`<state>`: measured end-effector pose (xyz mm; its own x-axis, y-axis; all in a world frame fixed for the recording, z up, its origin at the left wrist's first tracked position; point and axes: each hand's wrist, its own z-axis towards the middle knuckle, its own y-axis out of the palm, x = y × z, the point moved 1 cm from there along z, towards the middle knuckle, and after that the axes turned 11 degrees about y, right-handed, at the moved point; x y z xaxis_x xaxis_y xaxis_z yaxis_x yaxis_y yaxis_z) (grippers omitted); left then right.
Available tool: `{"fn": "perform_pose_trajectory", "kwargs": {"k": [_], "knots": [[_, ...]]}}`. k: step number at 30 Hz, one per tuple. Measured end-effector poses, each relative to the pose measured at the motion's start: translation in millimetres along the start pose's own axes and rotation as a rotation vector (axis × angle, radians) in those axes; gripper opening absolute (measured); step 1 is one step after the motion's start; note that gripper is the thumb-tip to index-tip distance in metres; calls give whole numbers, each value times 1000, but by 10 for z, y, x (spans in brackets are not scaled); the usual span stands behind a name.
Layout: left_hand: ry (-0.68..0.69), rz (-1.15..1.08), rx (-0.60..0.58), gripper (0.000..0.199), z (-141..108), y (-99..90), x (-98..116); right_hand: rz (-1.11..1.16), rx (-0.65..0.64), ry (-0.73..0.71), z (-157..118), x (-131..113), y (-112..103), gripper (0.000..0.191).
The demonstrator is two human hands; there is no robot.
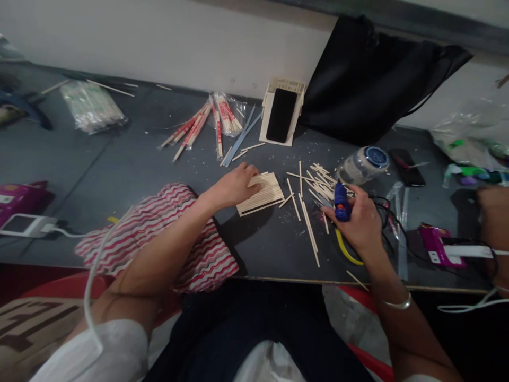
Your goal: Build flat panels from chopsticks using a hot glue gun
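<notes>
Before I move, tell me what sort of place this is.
Probably a craft table: the right hand holds a glue gun, loose sticks lie nearby, and the left hand touches a panel of sticks laid side by side.

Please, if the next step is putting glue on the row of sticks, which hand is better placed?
Right, I think: the right hand holds the blue glue gun, while the left hand is at the row of sticks.

Left hand (238, 187) on a stick panel (262, 193) — right hand (360, 220) gripping a blue glue gun (342, 202) — loose sticks (308, 212) lying between them.
</notes>
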<state>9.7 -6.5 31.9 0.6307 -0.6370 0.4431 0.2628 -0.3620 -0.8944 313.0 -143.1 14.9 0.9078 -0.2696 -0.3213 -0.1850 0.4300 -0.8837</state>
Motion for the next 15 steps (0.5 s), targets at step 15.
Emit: {"fn": "perform_pose_trajectory", "kwargs": {"k": [15], "knots": [[178,-458,-105,20,-7,-45,180,150,-124,-383,71,-673,-218,35]]}}
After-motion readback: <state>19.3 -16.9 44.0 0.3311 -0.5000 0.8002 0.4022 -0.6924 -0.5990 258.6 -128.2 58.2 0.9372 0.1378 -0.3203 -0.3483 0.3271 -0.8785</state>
